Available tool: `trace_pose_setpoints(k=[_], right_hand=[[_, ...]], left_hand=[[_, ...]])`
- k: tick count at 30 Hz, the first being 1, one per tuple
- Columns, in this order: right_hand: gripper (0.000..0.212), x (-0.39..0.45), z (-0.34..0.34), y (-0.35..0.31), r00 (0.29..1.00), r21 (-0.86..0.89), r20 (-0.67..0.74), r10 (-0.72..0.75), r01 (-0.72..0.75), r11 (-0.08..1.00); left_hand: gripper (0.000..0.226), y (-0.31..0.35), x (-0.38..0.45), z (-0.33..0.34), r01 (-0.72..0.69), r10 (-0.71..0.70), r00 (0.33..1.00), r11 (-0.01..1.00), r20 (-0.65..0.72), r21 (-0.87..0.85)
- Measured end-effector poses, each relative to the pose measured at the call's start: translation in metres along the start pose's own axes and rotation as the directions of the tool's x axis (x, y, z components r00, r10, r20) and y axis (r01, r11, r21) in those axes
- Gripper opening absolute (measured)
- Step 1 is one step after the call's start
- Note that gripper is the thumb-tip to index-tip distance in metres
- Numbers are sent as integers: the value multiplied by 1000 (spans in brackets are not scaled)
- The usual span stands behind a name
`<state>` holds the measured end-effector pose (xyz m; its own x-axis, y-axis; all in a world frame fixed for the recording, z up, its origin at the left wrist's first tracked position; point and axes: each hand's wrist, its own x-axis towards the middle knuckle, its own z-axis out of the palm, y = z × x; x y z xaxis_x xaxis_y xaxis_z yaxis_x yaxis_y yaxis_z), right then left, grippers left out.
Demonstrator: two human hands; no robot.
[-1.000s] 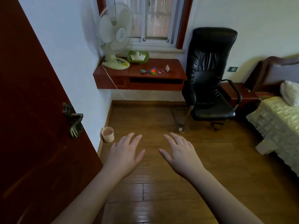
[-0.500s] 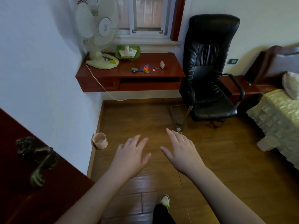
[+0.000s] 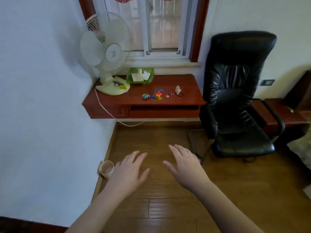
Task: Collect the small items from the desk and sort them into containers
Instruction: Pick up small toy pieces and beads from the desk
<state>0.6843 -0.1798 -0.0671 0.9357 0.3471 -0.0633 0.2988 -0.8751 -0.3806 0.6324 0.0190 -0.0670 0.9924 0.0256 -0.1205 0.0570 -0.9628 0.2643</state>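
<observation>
Red-brown desk [image 3: 185, 84] w/ small items [image 3: 158, 95] well ahead of both hands; right hand [image 3: 186, 167] marginally nearer than left hand [image 3: 127, 172]; fingers [image 3: 134, 157] released, grasping nothing.

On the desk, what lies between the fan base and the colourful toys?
In the head view, only bare desk top lies between the fan base and the toys; the green basket sits further back.

We hold our left hand [image 3: 128, 172] and right hand [image 3: 186, 167] out, palms down, fingers straight, above the wooden floor [image 3: 235, 190]. Far ahead, the red desk [image 3: 185, 84] carries small colourful items [image 3: 157, 95], a green basket [image 3: 140, 75] and a fan [image 3: 107, 54]. A black chair [image 3: 239, 91] stands to its right; a cup [image 3: 106, 169] lies near the left wall.
</observation>
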Motion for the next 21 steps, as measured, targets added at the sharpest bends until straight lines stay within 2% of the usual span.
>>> trace_pose_setpoints(k=[5, 11, 15, 21], right_hand=[[76, 49, 2, 3, 1000, 70, 11, -16, 16, 997], [77, 126, 8, 2, 999, 34, 41, -5, 3, 999], [75, 187, 9, -1, 997, -4, 77, 14, -14, 1000], [74, 260, 6, -2, 997, 11, 43, 63, -64, 998]], left_hand=[[60, -16, 46, -2, 37, -37, 999, 999, 2, 8], [60, -42, 118, -6, 19, -20, 1000, 1000, -19, -25], [59, -66, 176, -15, -37, 36, 999, 998, -18, -57], [60, -95, 265, -31, -138, 138, 990, 990, 4, -22]])
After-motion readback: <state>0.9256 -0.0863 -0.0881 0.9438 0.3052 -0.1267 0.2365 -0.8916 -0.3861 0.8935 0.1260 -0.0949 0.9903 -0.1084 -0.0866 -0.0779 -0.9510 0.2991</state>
